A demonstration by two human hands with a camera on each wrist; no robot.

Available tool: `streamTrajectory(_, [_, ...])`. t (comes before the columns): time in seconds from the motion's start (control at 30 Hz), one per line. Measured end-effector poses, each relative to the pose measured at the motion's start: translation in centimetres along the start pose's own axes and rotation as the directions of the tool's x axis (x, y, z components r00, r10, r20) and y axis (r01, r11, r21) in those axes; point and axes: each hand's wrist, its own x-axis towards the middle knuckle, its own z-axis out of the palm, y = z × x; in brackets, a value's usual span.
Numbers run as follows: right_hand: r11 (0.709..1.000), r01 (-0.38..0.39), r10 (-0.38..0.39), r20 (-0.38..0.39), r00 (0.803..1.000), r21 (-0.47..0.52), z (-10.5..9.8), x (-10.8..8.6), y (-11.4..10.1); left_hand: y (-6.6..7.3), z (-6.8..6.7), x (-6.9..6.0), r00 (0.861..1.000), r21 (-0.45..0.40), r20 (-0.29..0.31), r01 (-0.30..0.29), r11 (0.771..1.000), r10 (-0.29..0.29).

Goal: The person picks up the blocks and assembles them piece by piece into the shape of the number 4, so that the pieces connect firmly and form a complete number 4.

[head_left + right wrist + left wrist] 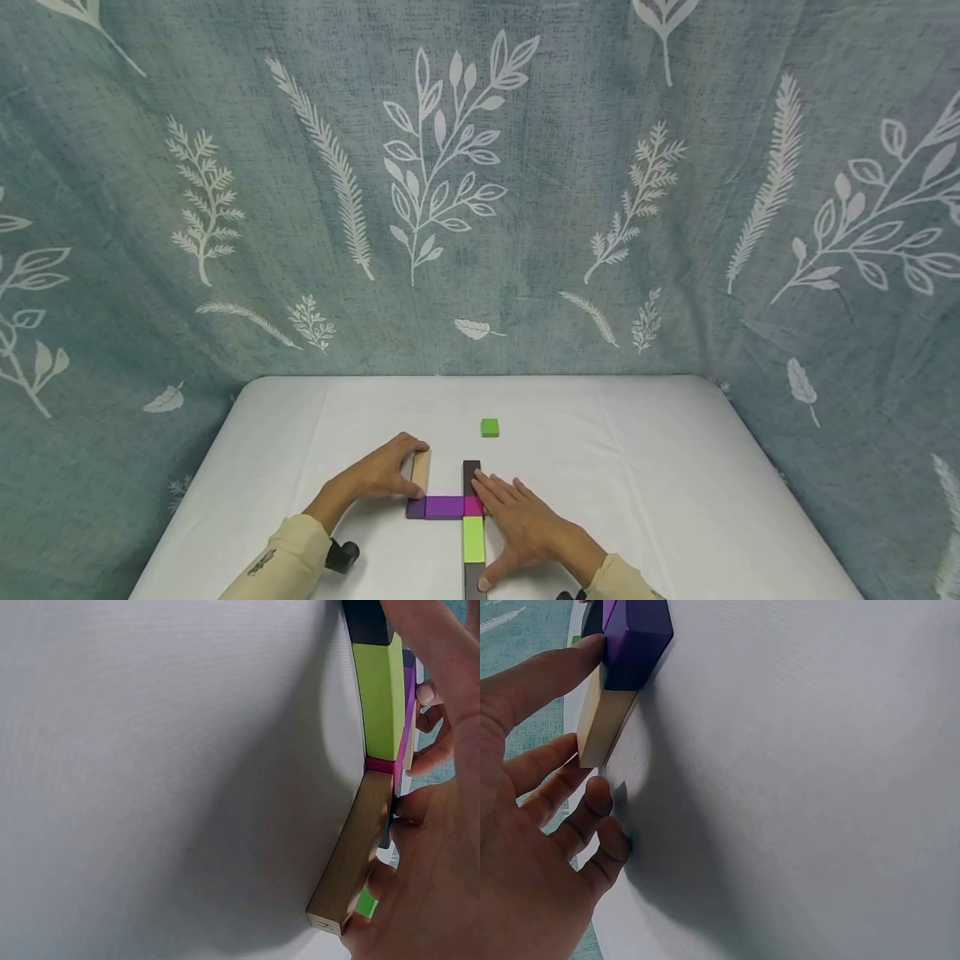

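Note:
Low on the white table, flat blocks form a cross-like layout. My left hand (386, 468) holds a pale wooden block (422, 472) lengthwise, thumb at its near end and fingers at the far end. That near end meets a dark purple block (416, 508). Beside it run a purple block (445, 507) and a magenta cube (473, 506). My right hand (525, 525) lies over the right side, fingertips by a black block (471, 475), thumb on a dark grey block (474, 575). A lime block (473, 539) sits between. Under the right fingers lies a brown wooden block (352, 855).
A loose green cube (490, 427) lies farther back on the white-covered table (637, 433). Leaf-patterned teal fabric (525, 208) hangs behind and at both sides.

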Motion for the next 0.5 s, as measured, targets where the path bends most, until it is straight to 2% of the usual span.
streamTrajectory(0.23, [1.0, 0.006, -0.006, -0.008, 1.0, -0.004, 0.28, 0.05, 0.19, 0.1, -0.01, 0.0, 1.0, -0.001, 0.0, -0.003, 1.0, 0.003])
streamTrajectory(0.5, [1.0, -0.008, 0.008, -0.003, 1.0, 0.003, 0.15, -0.05, 0.03, 0.3, -0.14, 0.3, 1.0, -0.042, -0.023, -0.015, 0.999, 0.014])
